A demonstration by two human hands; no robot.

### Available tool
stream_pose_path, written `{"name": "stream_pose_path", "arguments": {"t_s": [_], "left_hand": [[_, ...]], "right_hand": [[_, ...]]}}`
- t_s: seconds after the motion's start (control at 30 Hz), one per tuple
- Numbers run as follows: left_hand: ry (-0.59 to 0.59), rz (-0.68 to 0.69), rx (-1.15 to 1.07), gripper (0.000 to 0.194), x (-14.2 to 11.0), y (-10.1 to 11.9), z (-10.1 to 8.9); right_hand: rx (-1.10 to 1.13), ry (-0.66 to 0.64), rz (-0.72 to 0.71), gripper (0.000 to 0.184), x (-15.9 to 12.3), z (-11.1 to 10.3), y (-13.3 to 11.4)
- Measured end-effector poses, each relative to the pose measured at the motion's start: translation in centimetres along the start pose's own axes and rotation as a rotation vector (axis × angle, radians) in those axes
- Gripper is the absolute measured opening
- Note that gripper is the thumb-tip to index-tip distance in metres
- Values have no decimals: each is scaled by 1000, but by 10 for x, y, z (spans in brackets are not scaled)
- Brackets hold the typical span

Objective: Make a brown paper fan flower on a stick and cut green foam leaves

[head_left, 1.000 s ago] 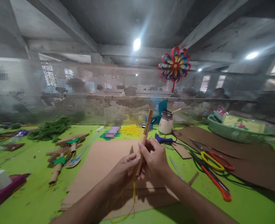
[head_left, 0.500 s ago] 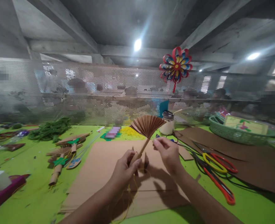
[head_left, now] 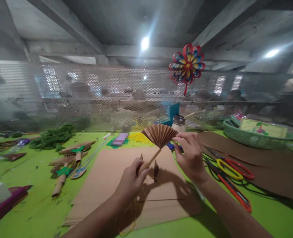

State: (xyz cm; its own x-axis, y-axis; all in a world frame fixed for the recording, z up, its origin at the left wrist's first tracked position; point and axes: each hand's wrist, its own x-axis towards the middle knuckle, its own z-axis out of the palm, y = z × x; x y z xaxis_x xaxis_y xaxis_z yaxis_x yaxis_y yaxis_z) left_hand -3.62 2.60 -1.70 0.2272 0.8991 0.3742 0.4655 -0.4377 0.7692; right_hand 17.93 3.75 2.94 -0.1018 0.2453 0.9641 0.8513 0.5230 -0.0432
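Note:
A small brown pleated paper fan (head_left: 160,135) is spread open above a brown cardboard sheet (head_left: 106,178). My left hand (head_left: 131,180) pinches the fan's wooden handle at its lower end, with yellow thread (head_left: 136,211) hanging under the hand. My right hand (head_left: 189,155) is to the right of the fan, fingers curled near the fan's right edge and over a blue glue gun (head_left: 171,146); whether it touches either I cannot tell.
Yellow-handled scissors (head_left: 229,168) and orange-handled scissors (head_left: 235,195) lie right of my right hand on brown paper (head_left: 260,158). A green basket (head_left: 250,138), a glue jar (head_left: 178,124), finished paper crafts (head_left: 67,158), green shreds (head_left: 53,135) and a hanging paper pinwheel (head_left: 186,64) surround the green table. Other people sit behind the mesh screen (head_left: 86,99).
A second ago both hands held the fan folded shut as a stick. It has since spread open, and my right hand has let go and moved right toward the glue gun.

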Motion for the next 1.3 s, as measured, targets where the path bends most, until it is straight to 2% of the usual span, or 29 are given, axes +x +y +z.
{"name": "stream_pose_path", "arguments": {"t_s": [0.1, 0.33, 0.7, 0.8, 1.03, 1.13, 1.3], "left_hand": [[6, 17, -1, 11, 1, 0, -1], [42, 28, 27, 10, 3, -4, -4], [20, 42, 55, 13, 3, -6, -5], [2, 40, 35, 16, 4, -8, -7], [10, 64, 30, 17, 4, -7, -8], [8, 74, 46, 16, 3, -6, -8], [-1, 84, 63, 13, 3, -5, -9]], "right_hand": [[-9, -12, -9, 17, 1, -1, 4], [-102, -136, -16, 11, 0, 0, 13], [-143, -256, -43, 7, 3, -2, 8], [-105, -234, -62, 6, 1, 1, 11], [-16, -63, -58, 7, 0, 1, 10], [-19, -51, -67, 6, 0, 1, 10], [-82, -101, -68, 8, -1, 1, 10]]}}
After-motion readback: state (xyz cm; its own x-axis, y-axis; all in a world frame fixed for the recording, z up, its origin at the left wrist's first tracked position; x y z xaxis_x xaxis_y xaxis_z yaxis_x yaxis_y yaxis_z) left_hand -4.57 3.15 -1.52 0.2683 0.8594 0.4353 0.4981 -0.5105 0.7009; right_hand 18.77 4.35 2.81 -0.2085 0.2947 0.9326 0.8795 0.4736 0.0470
